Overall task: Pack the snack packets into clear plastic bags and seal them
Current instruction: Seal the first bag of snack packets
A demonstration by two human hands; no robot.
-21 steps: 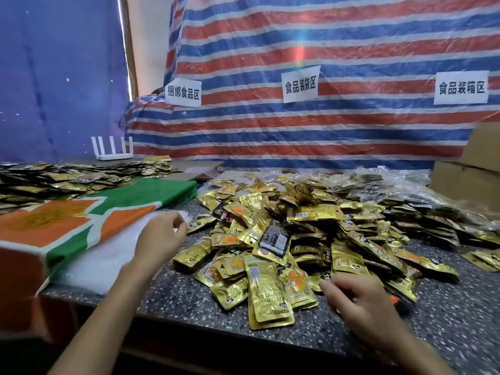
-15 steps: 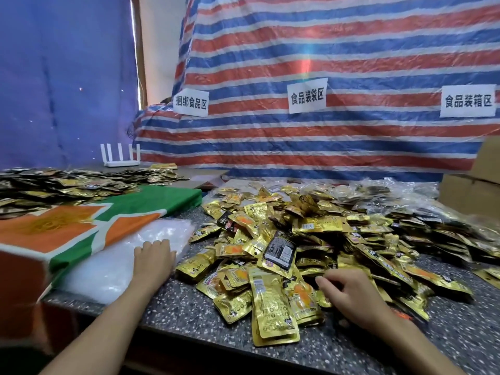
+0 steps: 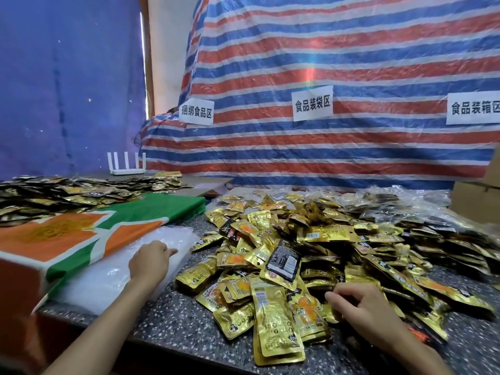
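Gold packets point(image 3: 311, 253) lie heaped on the speckled table point(image 3: 189, 328), from the middle to the far right. The left hand point(image 3: 150, 259) rests on the stack of clear bags point(image 3: 102, 282) at the left, fingers bent, one pointing right; whether it pinches a bag I cannot tell. The right hand point(image 3: 362, 307) curls its fingers into the heap's near edge; its grip is hidden

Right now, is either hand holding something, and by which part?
It cannot be told. The left hand rests on the clear bags near their right edge; the right hand curls its fingers into the gold packets, any grip hidden.
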